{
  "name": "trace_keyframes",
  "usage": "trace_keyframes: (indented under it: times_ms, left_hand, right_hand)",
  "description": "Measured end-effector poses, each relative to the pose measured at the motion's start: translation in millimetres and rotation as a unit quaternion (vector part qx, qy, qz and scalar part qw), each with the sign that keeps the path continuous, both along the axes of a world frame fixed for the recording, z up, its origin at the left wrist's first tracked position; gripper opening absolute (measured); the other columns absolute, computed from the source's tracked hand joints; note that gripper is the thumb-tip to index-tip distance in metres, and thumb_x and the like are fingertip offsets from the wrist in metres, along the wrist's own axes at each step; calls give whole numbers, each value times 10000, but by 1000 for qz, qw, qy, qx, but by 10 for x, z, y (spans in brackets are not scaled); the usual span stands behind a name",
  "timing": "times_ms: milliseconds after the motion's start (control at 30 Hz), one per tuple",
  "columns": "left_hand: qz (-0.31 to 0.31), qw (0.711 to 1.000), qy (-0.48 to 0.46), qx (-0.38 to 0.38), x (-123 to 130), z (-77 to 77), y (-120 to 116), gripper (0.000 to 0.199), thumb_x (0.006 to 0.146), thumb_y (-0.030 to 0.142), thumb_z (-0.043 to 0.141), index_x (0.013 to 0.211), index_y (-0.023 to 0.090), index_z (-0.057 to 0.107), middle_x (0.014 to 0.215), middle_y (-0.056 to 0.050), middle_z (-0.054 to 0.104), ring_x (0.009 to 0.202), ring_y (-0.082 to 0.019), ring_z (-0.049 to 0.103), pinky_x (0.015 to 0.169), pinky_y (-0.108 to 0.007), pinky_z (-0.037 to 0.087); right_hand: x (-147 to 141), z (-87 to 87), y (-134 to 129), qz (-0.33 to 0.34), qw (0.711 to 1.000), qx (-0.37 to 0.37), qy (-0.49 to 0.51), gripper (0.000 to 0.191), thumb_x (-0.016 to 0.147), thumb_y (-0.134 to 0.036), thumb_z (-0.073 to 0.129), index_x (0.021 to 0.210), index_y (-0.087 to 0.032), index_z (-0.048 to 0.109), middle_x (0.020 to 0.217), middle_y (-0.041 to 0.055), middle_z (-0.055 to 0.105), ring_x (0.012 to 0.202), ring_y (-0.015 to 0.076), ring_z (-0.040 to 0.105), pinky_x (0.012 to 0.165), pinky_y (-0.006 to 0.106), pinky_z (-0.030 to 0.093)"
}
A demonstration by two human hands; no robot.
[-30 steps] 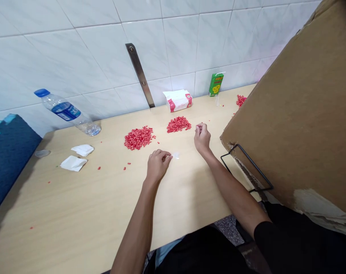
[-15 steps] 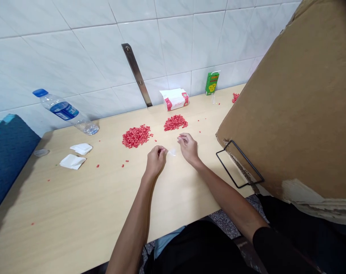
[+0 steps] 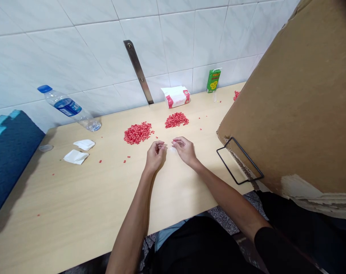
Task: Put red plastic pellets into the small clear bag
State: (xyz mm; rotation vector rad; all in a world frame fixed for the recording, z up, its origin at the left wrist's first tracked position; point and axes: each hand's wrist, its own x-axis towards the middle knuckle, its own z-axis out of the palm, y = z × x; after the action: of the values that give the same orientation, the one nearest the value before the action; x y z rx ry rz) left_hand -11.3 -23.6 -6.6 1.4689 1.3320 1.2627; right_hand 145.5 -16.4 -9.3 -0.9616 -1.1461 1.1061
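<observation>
My left hand [image 3: 155,156] is closed in a pinch over the wooden table [image 3: 104,213], with a bit of red at its fingertips. Close beside it, my right hand [image 3: 184,149] pinches a small red piece. A small clear plastic item [image 3: 172,148] shows faintly between the two hands; which hand holds it cannot be told. Beyond my left hand lies a large heap of red pieces [image 3: 137,133]. A second, smaller red heap [image 3: 176,120] sits past my right hand.
A clear bottle [image 3: 73,110] leans at the left wall near folded tissues [image 3: 76,156]. A tissue pack [image 3: 177,97] and green drink carton [image 3: 213,80] stand at the back. Cardboard [image 3: 298,106] and a black wire frame [image 3: 240,163] are on the right.
My right hand has moved left, closer to my left hand. The fingers of my left hand have shifted, and less of the clear plastic shows. The view has shifted slightly.
</observation>
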Motion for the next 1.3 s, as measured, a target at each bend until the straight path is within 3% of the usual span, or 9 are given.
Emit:
trace_keyframes:
  times_ms: [167, 367, 700, 967, 1100, 1300]
  left_hand:
    - [13, 999, -31, -11, 55, 24, 2, 323, 722, 309, 651, 992, 154, 563, 882, -58, 613, 820, -141, 597, 810, -280, 489]
    - [22, 1000, 18, -7, 47, 14, -15, 277, 742, 345, 633, 937, 148, 633, 892, -67, 653, 839, -167, 611, 843, -315, 489]
    - [62, 998, 3, 14, 97, -1, -64, 237, 748, 336, 652, 900, 155, 657, 909, -67, 677, 844, -175, 627, 818, -308, 496]
    - [54, 997, 39, 31, 181, 47, -133, 194, 779, 322, 623, 839, 165, 719, 923, -77, 683, 897, -202, 643, 880, -341, 510]
    - [71, 997, 4, 32, 214, 74, -159, 283, 797, 330, 632, 1000, 150, 713, 958, -84, 697, 915, -200, 655, 902, -338, 509]
    - [91, 992, 42, 72, 223, 106, -215, 311, 831, 285, 623, 1114, 162, 654, 875, -43, 704, 870, -173, 672, 908, -318, 495]
  right_hand:
    - [-7, 4, 6, 9, 1000, -14, 9, 218, 790, -369, 688, 892, -183, 637, 835, 34, 694, 746, 168, 698, 753, 306, 571]
    - [12, 11, 32, 24, 998, -25, 43, 274, 759, -392, 712, 899, -183, 603, 834, 34, 697, 743, 164, 709, 757, 306, 570]
    - [55, 41, 9, 98, 989, -70, 91, 523, 658, -623, 760, 883, -167, 638, 797, 66, 717, 688, 180, 703, 690, 324, 580]
    - [113, 46, 18, 141, 981, -95, 95, 500, 700, -615, 736, 891, -163, 637, 746, 41, 684, 621, 139, 657, 668, 290, 554]
    - [110, -3, 19, 97, 993, -58, 40, 421, 796, -583, 647, 876, -171, 620, 702, 21, 646, 571, 119, 592, 579, 252, 491]
    - [84, -14, -89, 53, 983, 43, -169, 268, 945, -409, 478, 908, -203, 646, 737, 5, 625, 630, 128, 569, 619, 251, 450]
